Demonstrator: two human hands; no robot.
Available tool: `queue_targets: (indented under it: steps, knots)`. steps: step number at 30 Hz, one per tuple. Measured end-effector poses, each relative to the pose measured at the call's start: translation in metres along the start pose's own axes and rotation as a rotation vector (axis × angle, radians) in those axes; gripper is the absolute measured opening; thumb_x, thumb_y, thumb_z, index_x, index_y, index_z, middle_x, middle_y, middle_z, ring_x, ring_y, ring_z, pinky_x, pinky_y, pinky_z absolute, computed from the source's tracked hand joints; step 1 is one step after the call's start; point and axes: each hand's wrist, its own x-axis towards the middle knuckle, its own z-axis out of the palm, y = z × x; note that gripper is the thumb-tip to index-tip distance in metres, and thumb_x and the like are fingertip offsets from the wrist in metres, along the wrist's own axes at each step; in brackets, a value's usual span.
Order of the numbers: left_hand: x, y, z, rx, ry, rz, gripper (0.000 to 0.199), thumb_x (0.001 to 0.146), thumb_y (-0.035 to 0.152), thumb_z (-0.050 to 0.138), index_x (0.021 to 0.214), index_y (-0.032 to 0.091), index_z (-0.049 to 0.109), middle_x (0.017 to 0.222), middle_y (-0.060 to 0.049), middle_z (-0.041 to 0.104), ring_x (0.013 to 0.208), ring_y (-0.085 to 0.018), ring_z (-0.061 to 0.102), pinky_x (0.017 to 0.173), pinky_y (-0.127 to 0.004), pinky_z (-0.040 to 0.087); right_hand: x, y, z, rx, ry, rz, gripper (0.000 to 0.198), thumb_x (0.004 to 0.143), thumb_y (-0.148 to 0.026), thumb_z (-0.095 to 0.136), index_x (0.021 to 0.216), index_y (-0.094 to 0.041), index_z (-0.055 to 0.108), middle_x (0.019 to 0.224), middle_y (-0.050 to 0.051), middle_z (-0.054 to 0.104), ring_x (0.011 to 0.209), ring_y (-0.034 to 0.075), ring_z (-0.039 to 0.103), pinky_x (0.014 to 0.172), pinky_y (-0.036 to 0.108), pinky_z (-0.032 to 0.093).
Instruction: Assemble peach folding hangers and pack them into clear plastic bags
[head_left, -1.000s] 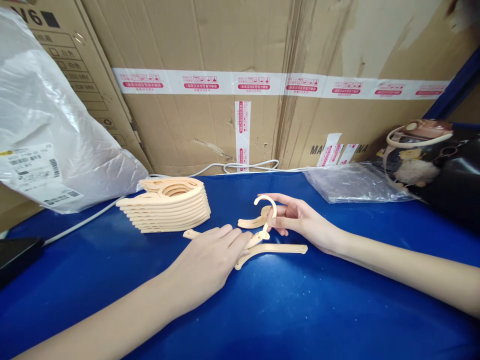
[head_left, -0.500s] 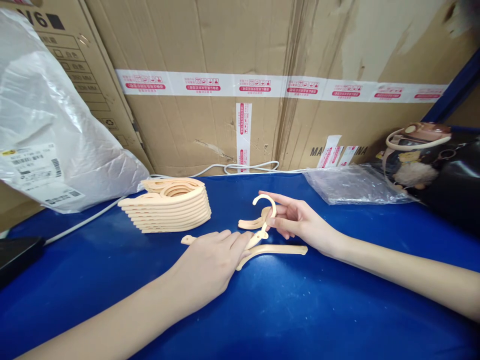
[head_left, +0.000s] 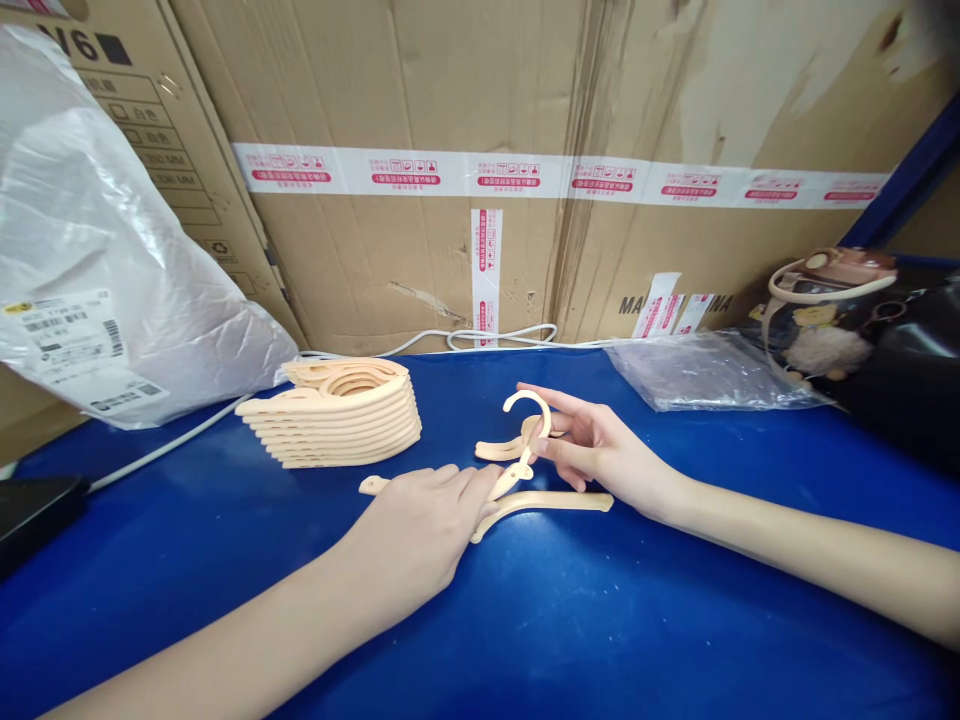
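My left hand (head_left: 435, 520) is closed over a cream plastic hanger arm (head_left: 373, 485), whose far left tip pokes out past the knuckles. Between finger and thumb, my right hand (head_left: 581, 437) pinches a cream hanger hook (head_left: 541, 405), its lower end meeting the hanger arm by my left fingertips. Just below, a loose curved hanger arm (head_left: 562, 500) lies on the blue table, its left end close to my left fingers. Behind the hook rests another cream hanger piece (head_left: 499, 450), partly hidden by my right hand.
A neat stack of folded cream hangers (head_left: 337, 425) stands left of centre. Behind it leans a white plastic parcel (head_left: 127, 250). A clear plastic bag (head_left: 705, 370) lies at the right beside a transparent bottle (head_left: 825, 310). A white cable (head_left: 420, 340) runs along the cardboard box (head_left: 420, 80).
Hardly anything differs. The hook has shifted very slightly left and down in my right fingers, while my left hand keeps its grip.
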Motion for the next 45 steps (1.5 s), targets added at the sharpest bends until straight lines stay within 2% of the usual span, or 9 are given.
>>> queue_targets:
  steps: [9,16,21,24,26,30,34,38,45]
  knots:
    - [-0.001,0.001,-0.001,0.021,-0.003,0.007,0.036,0.087,0.007,0.042,0.118,0.017,0.057,0.092,-0.005,0.071,0.076,-0.022,0.066,0.065,-0.032,0.050,-0.001,-0.001,0.002,-0.021,-0.031,0.005,0.052,0.088,-0.029,0.065,0.136,-0.019,0.046,0.086,0.002,0.070,0.041,0.004,0.045,0.039,0.020,0.037]
    - [0.008,0.006,-0.021,0.093,0.046,0.078,0.034,0.105,0.022,0.025,0.107,0.016,0.058,0.085,-0.005,0.069,0.072,-0.021,0.065,0.061,-0.030,0.048,-0.003,0.001,0.004,-0.051,-0.075,-0.055,0.060,0.088,-0.031,0.067,0.141,-0.025,0.040,0.092,0.002,0.068,0.063,0.011,0.059,0.056,0.025,0.051]
    - [0.007,0.008,-0.039,-0.322,-0.025,-0.176,0.023,0.103,0.025,0.033,0.115,0.022,0.052,0.100,-0.002,0.067,0.083,-0.019,0.066,0.067,-0.028,0.046,-0.007,-0.005,0.002,-0.648,-0.174,-0.311,0.042,0.081,-0.044,0.076,0.116,-0.022,0.065,0.096,0.005,0.068,0.092,0.021,0.063,0.082,0.036,0.051]
    - [0.009,0.008,-0.046,-0.565,-0.118,-0.359,0.023,0.101,0.036,0.038,0.093,0.022,0.053,0.081,0.003,0.061,0.071,-0.015,0.059,0.062,-0.025,0.041,-0.011,-0.007,0.003,-0.987,-0.252,-0.492,0.021,0.095,-0.035,0.060,0.101,-0.019,0.070,0.102,0.009,0.065,0.102,0.023,0.058,0.091,0.040,0.048]
    - [0.011,0.007,-0.047,-0.733,-0.119,-0.442,0.032,0.100,0.043,0.036,0.083,0.021,0.052,0.070,0.004,0.054,0.063,-0.013,0.053,0.058,-0.024,0.038,-0.012,-0.006,0.005,-1.091,-0.263,-0.550,0.025,0.101,-0.026,0.046,0.100,-0.017,0.069,0.098,0.009,0.065,0.097,0.022,0.058,0.089,0.040,0.048]
    - [0.017,0.003,-0.045,-1.123,-0.186,-0.559,0.035,0.091,0.050,0.047,0.079,0.019,0.057,0.067,0.004,0.050,0.052,-0.010,0.046,0.047,-0.020,0.040,-0.013,-0.001,0.006,-1.101,-0.274,-0.599,0.026,0.103,-0.020,0.038,0.103,-0.014,0.064,0.097,0.011,0.065,0.093,0.022,0.058,0.085,0.037,0.049]
    - [0.018,-0.001,-0.044,-1.407,-0.223,-0.685,0.033,0.078,0.048,0.070,0.084,0.015,0.069,0.077,0.001,0.058,0.068,-0.012,0.054,0.065,-0.023,0.055,-0.015,0.003,0.005,-1.078,-0.261,-0.617,0.027,0.102,-0.015,0.032,0.103,-0.013,0.059,0.094,0.010,0.065,0.076,0.017,0.057,0.066,0.029,0.047]
    - [0.018,-0.004,-0.045,-1.531,-0.172,-0.843,0.029,0.072,0.038,0.081,0.091,0.017,0.075,0.086,-0.003,0.068,0.082,-0.014,0.061,0.074,-0.021,0.057,-0.016,0.004,0.005,-1.056,-0.208,-0.572,0.030,0.103,-0.027,0.035,0.093,-0.014,0.060,0.079,0.004,0.065,0.060,0.013,0.054,0.056,0.025,0.039]
    - [0.017,-0.005,-0.042,-1.601,-0.162,-0.934,0.020,0.076,0.028,0.081,0.092,0.018,0.079,0.083,-0.005,0.072,0.089,-0.019,0.066,0.066,-0.023,0.060,-0.017,0.008,0.005,-1.126,-0.174,-0.533,0.039,0.104,-0.036,0.040,0.082,-0.016,0.064,0.070,0.001,0.067,0.055,0.011,0.056,0.053,0.024,0.035]
